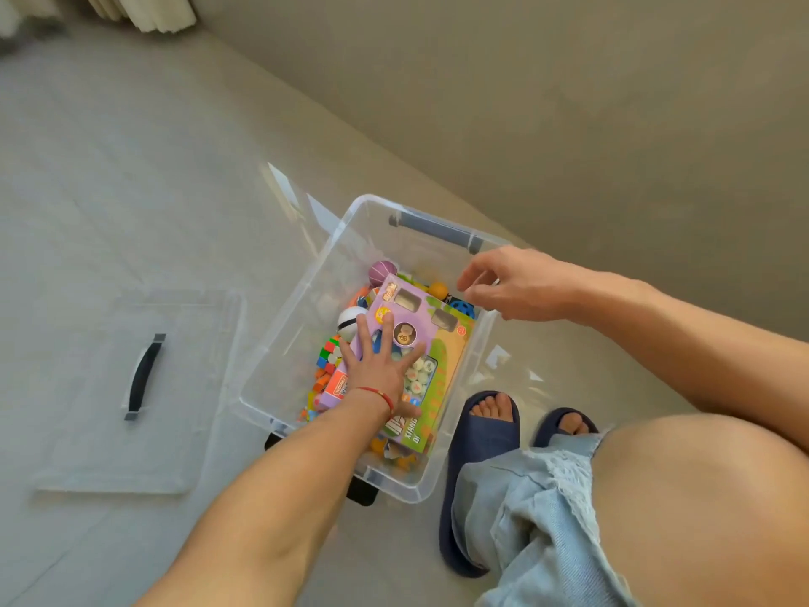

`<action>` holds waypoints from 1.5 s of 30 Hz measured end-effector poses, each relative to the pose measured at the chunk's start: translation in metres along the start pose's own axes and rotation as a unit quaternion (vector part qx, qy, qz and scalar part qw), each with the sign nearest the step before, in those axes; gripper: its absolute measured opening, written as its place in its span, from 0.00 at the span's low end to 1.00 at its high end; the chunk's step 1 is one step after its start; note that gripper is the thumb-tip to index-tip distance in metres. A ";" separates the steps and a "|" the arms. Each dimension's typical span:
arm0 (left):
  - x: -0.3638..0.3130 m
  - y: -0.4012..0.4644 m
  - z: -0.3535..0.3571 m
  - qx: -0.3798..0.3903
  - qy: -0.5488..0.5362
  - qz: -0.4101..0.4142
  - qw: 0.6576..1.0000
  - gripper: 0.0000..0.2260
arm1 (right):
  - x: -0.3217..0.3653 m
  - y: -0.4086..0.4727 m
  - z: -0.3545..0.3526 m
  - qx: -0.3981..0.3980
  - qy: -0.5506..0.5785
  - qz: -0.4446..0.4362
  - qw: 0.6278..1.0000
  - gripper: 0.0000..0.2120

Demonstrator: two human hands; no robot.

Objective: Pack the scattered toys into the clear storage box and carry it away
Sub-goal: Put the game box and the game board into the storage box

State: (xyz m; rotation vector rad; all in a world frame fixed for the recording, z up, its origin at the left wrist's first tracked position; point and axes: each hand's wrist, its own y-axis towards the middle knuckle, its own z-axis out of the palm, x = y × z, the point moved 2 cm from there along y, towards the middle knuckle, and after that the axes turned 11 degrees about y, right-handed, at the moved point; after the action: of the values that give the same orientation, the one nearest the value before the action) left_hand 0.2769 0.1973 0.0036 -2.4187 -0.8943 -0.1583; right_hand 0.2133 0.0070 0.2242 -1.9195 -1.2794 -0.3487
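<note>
The clear storage box [302, 300] stands on the grey floor, holding several toys: a purple ball [381, 272], an orange ball [438, 290], a blue ball [463, 307], a white ball [350, 316] and colourful blocks [329, 353]. A flat purple and green game box [442, 343] lies on top of them. My left hand [378, 365] presses flat on that game box with fingers spread. My right hand [508, 284] hovers over the box's right rim with loosely curled fingers, holding nothing.
The clear lid [87, 431] with its dark handle [144, 376] lies flat on the floor to the left. My feet in navy slippers [477, 435] stand right beside the box. A beige wall [569, 102] runs behind it. A grey handle [433, 227] sits at the box's far end.
</note>
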 end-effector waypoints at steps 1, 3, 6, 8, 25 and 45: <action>-0.001 0.002 -0.001 0.004 0.006 0.000 1.000 0.50 | -0.002 -0.001 0.001 0.004 -0.009 0.004 1.000 0.12; -0.004 0.002 -0.002 0.021 0.018 -0.005 1.000 0.50 | -0.007 -0.007 0.005 0.014 -0.021 0.010 1.000 0.13; -0.004 -0.005 -0.004 0.043 0.016 -0.006 0.999 0.50 | -0.010 -0.021 0.005 0.014 -0.008 0.009 1.000 0.12; 0.000 -0.005 -0.012 0.070 -0.013 0.003 0.997 0.47 | -0.015 -0.032 -0.002 -0.007 0.005 0.013 1.000 0.11; -0.197 -0.107 -0.350 0.003 -0.413 0.275 0.868 0.10 | -0.216 -0.192 -0.025 -0.375 0.429 0.218 0.792 0.06; -0.400 -0.059 -0.325 0.232 -0.258 0.304 0.887 0.15 | -0.499 -0.271 0.156 -0.572 0.655 0.435 0.234 0.34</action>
State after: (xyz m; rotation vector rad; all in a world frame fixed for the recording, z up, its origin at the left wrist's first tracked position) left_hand -0.0442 -0.1663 0.1885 -2.1670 -0.2700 0.8681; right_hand -0.2782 -0.1561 -0.0554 -1.6180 1.6679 -1.9658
